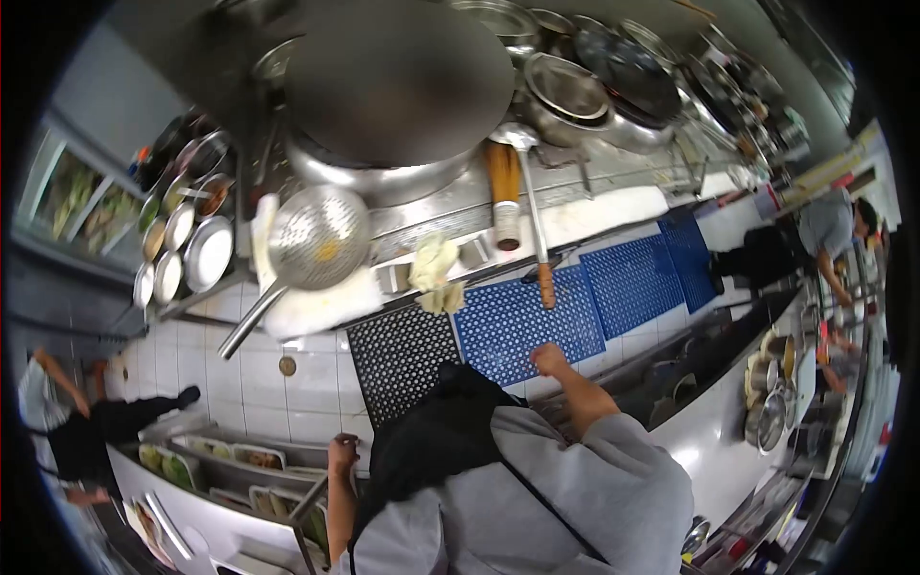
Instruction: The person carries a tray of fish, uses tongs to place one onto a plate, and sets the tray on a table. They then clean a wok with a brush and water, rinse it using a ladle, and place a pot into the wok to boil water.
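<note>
My left hand [343, 450] hangs low by the corner of a counter with food trays [264, 460]. Its fingers are curled, with nothing visible in them. My right hand [548, 359] is closed into a loose fist over a blue perforated mat [527, 331], touching nothing. In front of me, a large perforated skimmer [319, 235] rests on a white towel [326, 309] at the stove's edge. A ladle [539, 216] with a wooden handle and a bamboo brush [503, 187] lie beside a big round pan [393, 182], whose inside is blurred. A crumpled pale cloth [433, 264] hangs at the front.
Metal bowls and strainers [570, 91] crowd the stove's back right. Several seasoning bowls [208, 254] stand at the left. Behind my right side runs a steel counter [709, 441] with pots [767, 422]. One person [781, 244] is at the right, another [81, 422] at the left.
</note>
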`<state>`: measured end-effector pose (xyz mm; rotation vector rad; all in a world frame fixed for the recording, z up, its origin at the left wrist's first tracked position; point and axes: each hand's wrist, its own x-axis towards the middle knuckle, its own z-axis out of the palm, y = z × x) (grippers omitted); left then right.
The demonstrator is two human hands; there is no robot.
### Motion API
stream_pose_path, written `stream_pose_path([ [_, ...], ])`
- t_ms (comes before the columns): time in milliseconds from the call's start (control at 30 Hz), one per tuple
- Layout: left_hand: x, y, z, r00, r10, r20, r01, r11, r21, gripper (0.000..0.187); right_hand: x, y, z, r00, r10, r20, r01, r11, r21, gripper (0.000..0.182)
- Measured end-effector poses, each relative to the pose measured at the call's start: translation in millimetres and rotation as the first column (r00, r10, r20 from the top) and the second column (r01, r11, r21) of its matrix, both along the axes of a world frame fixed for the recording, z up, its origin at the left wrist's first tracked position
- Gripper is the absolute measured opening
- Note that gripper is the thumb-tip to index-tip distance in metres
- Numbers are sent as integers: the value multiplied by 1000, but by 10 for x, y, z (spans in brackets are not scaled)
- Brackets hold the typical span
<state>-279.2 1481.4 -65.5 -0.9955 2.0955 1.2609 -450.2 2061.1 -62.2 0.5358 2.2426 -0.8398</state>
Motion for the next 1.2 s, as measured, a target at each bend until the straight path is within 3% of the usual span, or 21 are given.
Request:
stream_pose_path([
  [67, -563, 208, 176, 994, -94, -48, 96, 995, 31, 25, -91, 615, -373, 961, 5, -276, 11, 998, 57, 31],
  [100, -767, 311, 239, 988, -133, -75, 137, 990, 46, 27, -197, 697, -163, 856, -416, -306, 369, 908, -201, 31],
  [133, -931, 393, 263, 954, -263, -146, 265, 964, -5, 29, -399, 709, 299, 607, -760, -231, 629, 637, -445, 30],
  [200, -1286, 554, 301, 820, -504, -273, 485, 864, -136, 32, -763, 875, 694, 359, -903, -235, 665, 424, -615, 26],
  [267, -1560, 733, 419, 769, -580, -268, 574, 811, -108, 32, -1119, 727, 1392, 287, -930, -229, 580, 359, -731, 30],
  [333, -1794, 924, 462, 752, -608, -254, 620, 784, -44, 33, -1417, 485, 2048, 340, -923, -179, 518, 343, -784, 39],
  [367, -1940, 1088, 714, 754, -626, -198, 642, 766, 22, 34, -1559, 424, 2233, 393, -912, -114, 459, 302, -835, 42],
  [467, -2305, 1313, 708, 657, -707, -259, 754, 617, 228, 34, -1943, 140, 2722, 460, -884, 88, 312, 68, -948, 53],
  [567, -2722, 1715, 1400, 465, -724, -509, 877, 455, 154, 32, -2341, 162, 2715, 488, -861, 145, 241, -26, -970, 56],
  [667, -3043, 1972, 2080, 491, -692, -529, 858, 488, 158, 31, -2522, 595, 2479, 380, -923, -61, 279, 178, -944, 46],
  [733, -3145, 2085, 2292, 590, -553, -588, 756, 634, 162, 29, -2429, 1005, 2495, 334, -942, 17, 239, 67, -969, 45],
  [767, -3184, 2155, 2398, 607, -461, -647, 681, 722, 125, 26, -2400, 1200, 2493, 229, -971, 73, 286, -5, -958, 35],
  [833, -3329, 2247, 2544, 493, -482, -724, 611, 785, -107, 26, -2329, 1650, 2459, 209, -976, 57, 299, 8, -954, 20],
  [900, -3486, 2350, 2559, 248, -621, -744, 447, 754, -481, 34, -2265, 2119, 2338, 297, -951, 89, 191, -32, -981, 22],
  [1000, -3563, 2524, 2483, 351, -811, -468, 382, 581, -719, 67, -2232, 2149, 2423, 310, -947, 81, 185, -24, -982, 44],
  [1067, -3623, 2687, 2416, 396, -864, -310, 460, 479, -748, 73, -2138, 1958, 2401, 436, -900, 23, 201, 73, -977, 50],
  [1100, -3637, 2728, 2401, 437, -870, -228, 466, 436, -770, 74, -2068, 2007, 2200, 581, -811, -66, 239, 247, -939, 52],
  [1133, -3670, 2804, 2377, 456, -877, -154, 484, 389, -784, 74, -2010, 1821, 2133, 647, -744, -166, 384, 507, -772, 50],
  [1167, -3719, 2927, 2342, 450, -889, -89, 511, 338, -791, 75, -1960, 1545, 2061, 745, -631, -217, 418, 694, -586, 41],
  [1200, -3756, 3001, 2307, 466, -882, -78, 493, 332, -804, 74, -1851, 1338, 1918, 812, -553, -186, 340, 707, -620, 29],
])
